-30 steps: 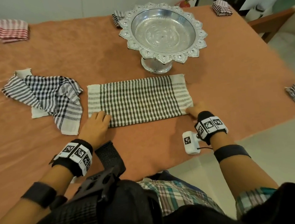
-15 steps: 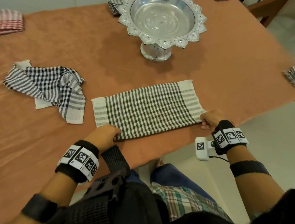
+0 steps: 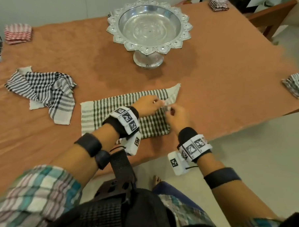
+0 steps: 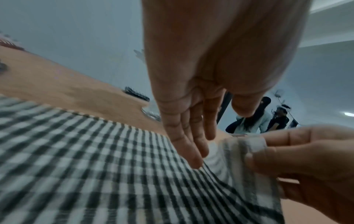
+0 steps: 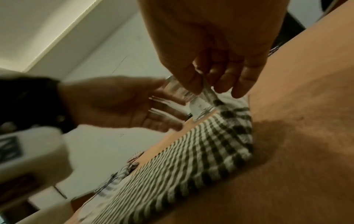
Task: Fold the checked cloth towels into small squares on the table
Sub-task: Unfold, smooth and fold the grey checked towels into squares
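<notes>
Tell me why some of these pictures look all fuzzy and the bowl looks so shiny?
Head view: mostly sharp; the silver bowl catches glare and drops a soft shadow on the table. Left wrist view: the checked towel smears close to the lens, while the left hand looks clearer. Right wrist view: dim, the left hand streaked by motion, the right hand pinching the towel's corner.

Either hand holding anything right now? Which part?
Right hand pinches the near right corner of the checked towel, lifted off the table. Left hand holds nothing, fingers straight.

Flat towel (image 3: 111, 115) at the table's (image 3: 220, 76) near edge — pedestal bowl (image 3: 150, 27) behind, crumpled towel (image 3: 46, 90) left
</notes>
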